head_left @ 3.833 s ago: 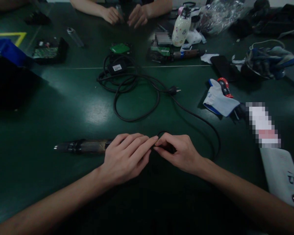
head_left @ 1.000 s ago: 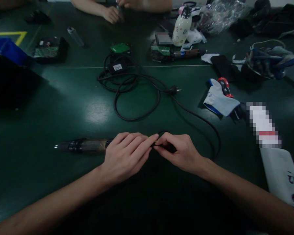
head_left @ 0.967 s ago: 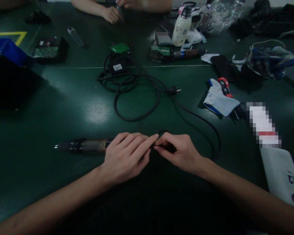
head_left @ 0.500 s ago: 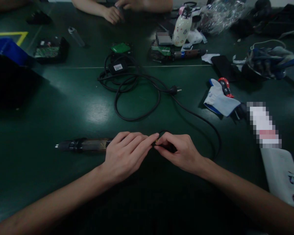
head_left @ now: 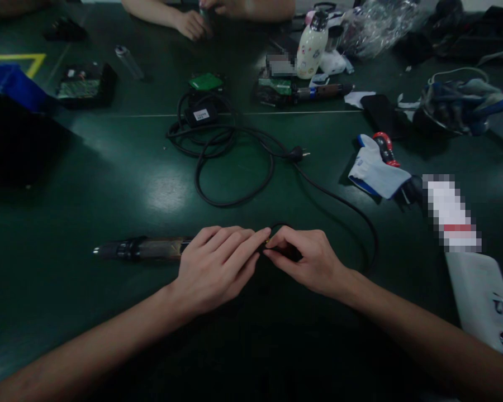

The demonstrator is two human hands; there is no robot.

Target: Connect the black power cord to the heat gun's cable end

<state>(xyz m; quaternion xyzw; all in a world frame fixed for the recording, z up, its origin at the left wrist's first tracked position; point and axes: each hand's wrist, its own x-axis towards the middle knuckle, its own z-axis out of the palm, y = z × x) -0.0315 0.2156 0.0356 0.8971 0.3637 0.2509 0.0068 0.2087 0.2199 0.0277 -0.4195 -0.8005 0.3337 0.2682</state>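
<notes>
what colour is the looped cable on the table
Black; the looped cable shows best in the head view.

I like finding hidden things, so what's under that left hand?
A dark, rod-shaped tool. Its end with a silvery tip sticks out past the left hand. The hand covers much of the rest, so that part can't be seen.

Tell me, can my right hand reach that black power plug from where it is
Probably yes: the black power plug lies ahead of the right hand, with nothing tall between, only cable running close by. That hand looks occupied beside the left hand, though, so it may need freeing first.
</notes>
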